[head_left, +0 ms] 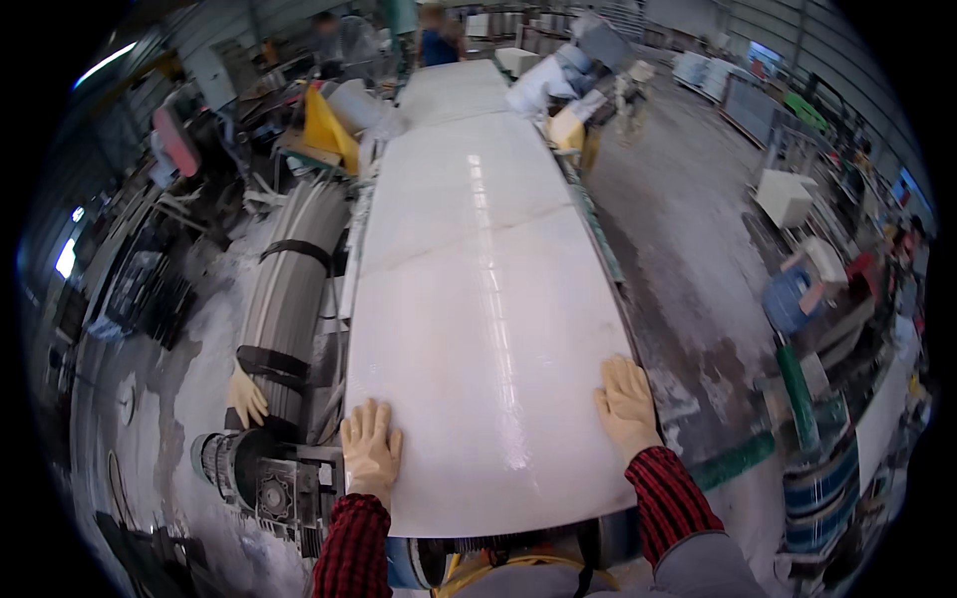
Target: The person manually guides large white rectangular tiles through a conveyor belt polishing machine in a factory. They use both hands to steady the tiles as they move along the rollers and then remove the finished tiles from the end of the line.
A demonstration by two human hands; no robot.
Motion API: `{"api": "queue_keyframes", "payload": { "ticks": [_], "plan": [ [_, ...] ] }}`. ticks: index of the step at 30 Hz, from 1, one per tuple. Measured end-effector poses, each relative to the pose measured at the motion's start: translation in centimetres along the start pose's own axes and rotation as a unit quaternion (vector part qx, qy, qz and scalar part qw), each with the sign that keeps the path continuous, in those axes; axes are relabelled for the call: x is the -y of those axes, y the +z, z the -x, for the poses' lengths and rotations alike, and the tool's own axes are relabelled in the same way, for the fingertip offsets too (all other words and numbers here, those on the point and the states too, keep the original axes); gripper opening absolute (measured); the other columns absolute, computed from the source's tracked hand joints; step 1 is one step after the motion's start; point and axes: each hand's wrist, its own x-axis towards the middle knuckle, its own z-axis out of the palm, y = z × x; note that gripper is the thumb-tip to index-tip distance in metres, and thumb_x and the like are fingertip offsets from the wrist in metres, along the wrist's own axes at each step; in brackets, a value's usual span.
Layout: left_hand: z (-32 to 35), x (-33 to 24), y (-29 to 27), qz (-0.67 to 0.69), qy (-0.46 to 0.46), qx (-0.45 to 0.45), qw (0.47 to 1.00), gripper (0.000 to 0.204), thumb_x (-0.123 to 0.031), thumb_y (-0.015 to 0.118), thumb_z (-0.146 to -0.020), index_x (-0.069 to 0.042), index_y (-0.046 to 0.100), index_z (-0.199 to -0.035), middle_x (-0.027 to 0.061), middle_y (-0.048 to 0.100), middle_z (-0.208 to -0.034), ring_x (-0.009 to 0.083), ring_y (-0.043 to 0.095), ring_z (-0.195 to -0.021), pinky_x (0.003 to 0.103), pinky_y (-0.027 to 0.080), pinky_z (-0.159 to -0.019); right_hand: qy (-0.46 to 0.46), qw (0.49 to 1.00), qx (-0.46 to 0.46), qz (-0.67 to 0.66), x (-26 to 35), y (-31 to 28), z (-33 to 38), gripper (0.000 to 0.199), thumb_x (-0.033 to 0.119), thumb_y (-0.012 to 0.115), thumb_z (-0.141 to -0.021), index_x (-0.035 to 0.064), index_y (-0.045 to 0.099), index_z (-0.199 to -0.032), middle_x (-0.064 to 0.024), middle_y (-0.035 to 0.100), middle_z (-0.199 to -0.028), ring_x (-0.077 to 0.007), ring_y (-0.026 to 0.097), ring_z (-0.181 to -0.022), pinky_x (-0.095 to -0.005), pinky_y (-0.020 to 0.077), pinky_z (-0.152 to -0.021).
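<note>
A long, glossy white slab [469, 339] with thin brownish veins stretches away from me. Near its left edge, my left hand [370, 448] in a cream rubber glove lies flat on the surface, fingers pointing away and slightly apart. On the opposite side my right hand [627, 407], gloved the same way, presses flat by the right edge with its thumb spread. Both palms face down and neither hand grasps anything. Red-and-black knitted cuffs cover my wrists. The frame under the slab is mostly hidden.
Left of the slab stand a motor [269, 488], a strapped bundle of long grey strips [289, 249] and a loose cream glove [245, 397]. Yellow guards [329, 132] flank the far part. A person in blue [439, 45] is beyond the far end. A blue drum [788, 299] stands right.
</note>
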Motion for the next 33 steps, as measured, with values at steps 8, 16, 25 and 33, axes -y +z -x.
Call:
{"api": "queue_keyframes", "payload": {
  "ticks": [8, 16, 25, 33],
  "plan": [
    [-1.9, -0.2, -1.4, 0.017, -0.021, 0.016, 0.999, 0.064, -0.039, 0.071, -0.121, -0.014, 0.059, -0.179, 0.0178, 0.055, -0.19, 0.0443, 0.047, -0.176, 0.064, 0.032, -0.146, 0.013, 1.0, 0.005, 0.0, -2.2, 3.7, -4.7, 0.055, 0.017, 0.076, -0.106, -0.0016, 0.067, -0.157, -0.0253, 0.065, -0.165, -0.0468, 0.058, -0.159, -0.0577, 0.0465, -0.138],
    [-1.9, 0.2, -1.1, -0.027, 0.002, -0.028, 0.999, 0.061, -0.035, 0.076, -0.116, -0.014, 0.064, -0.172, 0.0153, 0.064, -0.18, 0.0418, 0.055, -0.164, 0.063, 0.039, -0.138, 0.008, 0.999, -0.038, -0.013, -2.6, 4.5, -4.8, 0.053, 0.016, 0.078, -0.106, -0.0033, 0.068, -0.155, -0.0259, 0.066, -0.164, -0.0482, 0.062, -0.151, -0.0581, 0.0515, -0.133],
    [-1.7, 1.6, 1.5, 0.001, -0.024, -0.043, 0.999, 0.058, -0.037, 0.07, -0.121, -0.014, 0.065, -0.173, 0.0147, 0.061, -0.186, 0.0411, 0.052, -0.171, 0.064, 0.033, -0.145, 0.076, 0.994, 0.074, -0.033, -0.8, -0.5, 8.4, 0.068, 0.03, 0.067, -0.121, -0.0016, 0.056, -0.18, -0.0301, 0.053, -0.189, -0.0497, 0.045, -0.178, -0.0568, 0.0356, -0.15],
    [-2.0, 1.1, 1.0, -0.029, -0.08, 0.042, 0.995, 0.062, -0.046, 0.055, -0.129, -0.021, 0.054, -0.187, 0.0064, 0.049, -0.198, 0.0361, 0.042, -0.181, 0.07, 0.031, -0.142, 0.138, 0.989, -0.025, 0.049, 5.8, -5.5, 17.9, 0.061, 0.035, 0.069, -0.115, 0.0018, 0.066, -0.167, -0.0202, 0.066, -0.17, -0.0384, 0.056, -0.165, -0.0583, 0.0426, -0.139]
  ]
}}
